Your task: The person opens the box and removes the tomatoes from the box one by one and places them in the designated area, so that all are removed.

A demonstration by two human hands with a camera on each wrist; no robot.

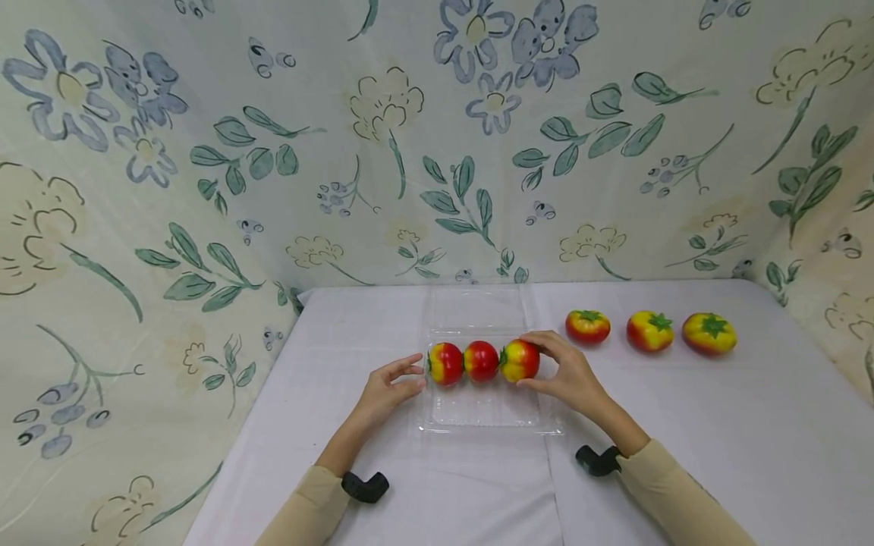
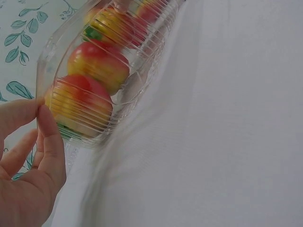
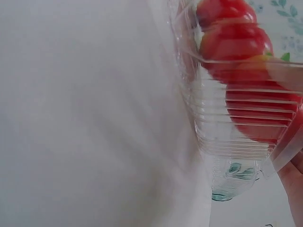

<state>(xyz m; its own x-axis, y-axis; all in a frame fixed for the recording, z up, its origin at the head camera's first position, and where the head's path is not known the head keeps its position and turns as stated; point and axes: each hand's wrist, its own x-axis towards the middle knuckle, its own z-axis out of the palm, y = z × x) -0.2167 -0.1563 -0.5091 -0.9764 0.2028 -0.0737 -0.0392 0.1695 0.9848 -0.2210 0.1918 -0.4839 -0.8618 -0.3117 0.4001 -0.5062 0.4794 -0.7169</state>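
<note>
A clear plastic clamshell container lies on the table with its lid folded back. Inside, in a row, sit three red-and-yellow fruits with green leafy caps: a left one, a middle one and a right one. My right hand holds the right fruit between thumb and fingers, at the container's right end. At the opposite end, my left hand pinches the container's rim, as the left wrist view shows. Ridged plastic walls partly blur the fruits in both wrist views.
Three more fruits, a near one, a second and a third, stand in a row at the back right. A white cloth covers the table. Floral fabric hangs behind it.
</note>
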